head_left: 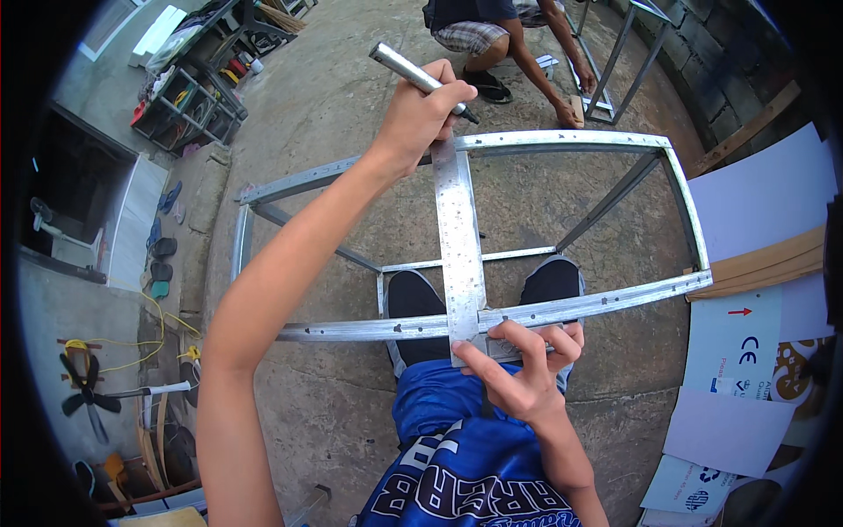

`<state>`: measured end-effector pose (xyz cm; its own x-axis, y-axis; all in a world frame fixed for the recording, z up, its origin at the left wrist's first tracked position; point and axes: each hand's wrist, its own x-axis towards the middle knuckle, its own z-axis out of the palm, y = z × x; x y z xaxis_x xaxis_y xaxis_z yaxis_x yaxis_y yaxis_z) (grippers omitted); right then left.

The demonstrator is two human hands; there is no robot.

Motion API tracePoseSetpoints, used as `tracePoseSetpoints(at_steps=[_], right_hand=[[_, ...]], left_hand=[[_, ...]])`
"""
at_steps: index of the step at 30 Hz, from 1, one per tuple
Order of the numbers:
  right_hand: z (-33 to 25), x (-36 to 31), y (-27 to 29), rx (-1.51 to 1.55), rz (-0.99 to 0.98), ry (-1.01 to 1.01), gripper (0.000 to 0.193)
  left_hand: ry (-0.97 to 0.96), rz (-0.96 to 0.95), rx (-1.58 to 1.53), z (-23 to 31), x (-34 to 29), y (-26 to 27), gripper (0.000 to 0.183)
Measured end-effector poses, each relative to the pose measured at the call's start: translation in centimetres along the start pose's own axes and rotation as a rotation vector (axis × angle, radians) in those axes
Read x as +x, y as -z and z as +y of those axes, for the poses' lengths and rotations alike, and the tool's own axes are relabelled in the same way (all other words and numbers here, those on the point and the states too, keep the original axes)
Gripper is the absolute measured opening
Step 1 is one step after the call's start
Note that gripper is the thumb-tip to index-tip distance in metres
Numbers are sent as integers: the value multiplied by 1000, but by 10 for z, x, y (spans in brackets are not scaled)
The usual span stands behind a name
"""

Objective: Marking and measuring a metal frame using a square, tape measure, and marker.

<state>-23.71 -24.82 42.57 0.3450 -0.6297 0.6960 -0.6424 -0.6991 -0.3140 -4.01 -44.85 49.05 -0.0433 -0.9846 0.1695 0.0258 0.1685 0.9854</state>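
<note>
A rectangular frame of silver metal bars (378, 329) stands before me, with small dark marks along its bars. Across its near and far top bars lies the flat steel blade of a try square (458, 233). My right hand (527, 373) grips the square at its near end, thumb on the blade's end and fingers over the stock by the near bar. At the far bar, my left hand (420, 119) is closed around a silver marker (404, 67). The marker's dark tip points down to the right, close to the blade's far end; whether it touches metal I cannot tell.
Beyond the frame a person (505, 35) crouches, one hand at a small wood block (577, 111) beside another metal frame (615, 66). Printed sheets (733, 351) and wooden boards (764, 263) lie right. A cluttered shelf (189, 105), footwear (161, 248) and a fan (90, 391) are left.
</note>
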Motion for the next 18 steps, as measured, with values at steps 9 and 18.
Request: tracePoseSetpoints(at_steps=[9,18], right_hand=[[-30,7,-16,-4,-32,40,26],[-38,3,-28,137,-31,-23,32]], left_hand=[[48,38,218,6,-24,36,27],[-28,68,311,1,-28,47,26]])
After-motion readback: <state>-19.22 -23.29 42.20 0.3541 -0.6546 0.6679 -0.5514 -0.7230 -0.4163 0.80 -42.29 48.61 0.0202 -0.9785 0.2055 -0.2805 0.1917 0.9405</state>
